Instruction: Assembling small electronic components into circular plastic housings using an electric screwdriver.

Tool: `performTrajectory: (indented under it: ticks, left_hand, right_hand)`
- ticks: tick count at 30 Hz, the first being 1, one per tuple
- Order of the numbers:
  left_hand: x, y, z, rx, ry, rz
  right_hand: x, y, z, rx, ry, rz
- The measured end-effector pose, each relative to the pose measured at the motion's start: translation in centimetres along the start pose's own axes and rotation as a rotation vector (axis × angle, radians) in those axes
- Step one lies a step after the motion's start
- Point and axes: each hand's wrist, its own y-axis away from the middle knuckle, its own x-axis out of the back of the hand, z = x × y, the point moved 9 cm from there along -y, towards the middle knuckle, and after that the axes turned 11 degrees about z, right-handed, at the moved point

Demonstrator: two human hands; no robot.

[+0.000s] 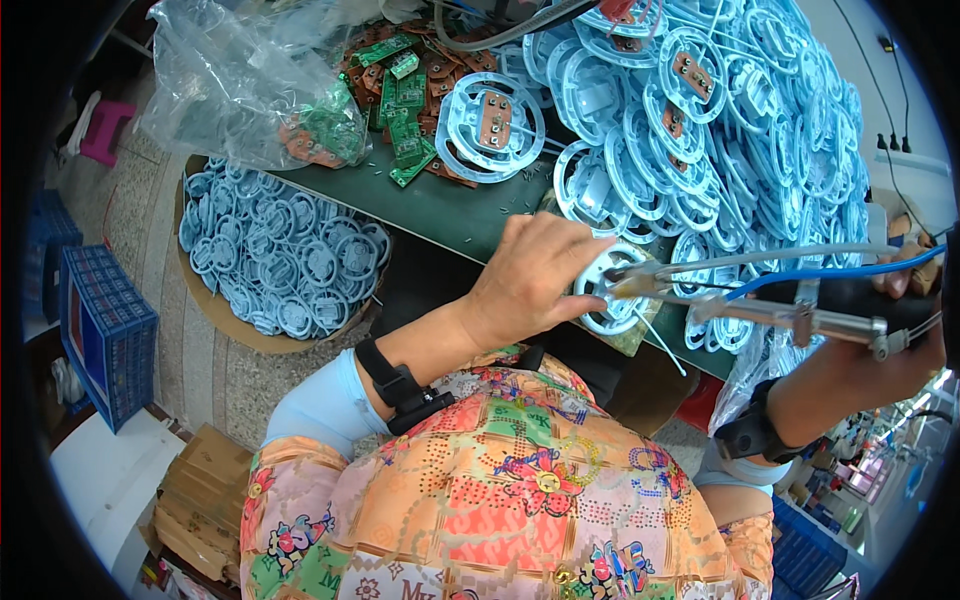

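My left hand [540, 262] grips the near-left edge of a light blue round plastic part [597, 322] between thumb and fingers. The part rests on a small block [632, 342] at the table's near edge, a thin pale stem pointing toward me. At the right, my right hand [905, 350] is wrapped round the black grip of a power screwdriver [770, 314] with metal rods and a blue hose. Its tip reaches onto the middle of the part, hiding what lies beneath. Beyond my left hand lies another blue part [468, 130] with a brown circuit board in it.
A large heap of blue parts [790, 130] covers the table's right side. Green and brown circuit boards [405, 105] lie at the back, beside a clear plastic bag [235, 90]. Left of the dark green table [345, 188] stands a round carton [265, 338] full of blue parts.
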Motion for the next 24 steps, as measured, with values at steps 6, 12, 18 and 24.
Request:
performTrajectory:
  ticks: [6, 12, 18, 24]
  left_hand:
    - [1.6, 1.9, -2.0, 0.05, -0.12, -0.018]
    - [-2.2, 3.8, 1.2, -0.21, -0.09, -0.221]
    - [-3.1, 4.3, 0.3, -0.18, -0.148, -0.23]
    - [-2.5, 3.6, -0.8, -0.036, -0.01, -0.138]
  right_hand:
    - [7.4, -2.7, 10.6, -0.742, -0.495, 0.086]
    - [9.9, -3.4, 10.9, -0.672, -0.282, 0.283]
    - [2.9, -2.5, 6.1, -0.616, -0.398, 0.314]
    - [3.0, -0.4, 6.6, -0.718, -0.583, 0.054]
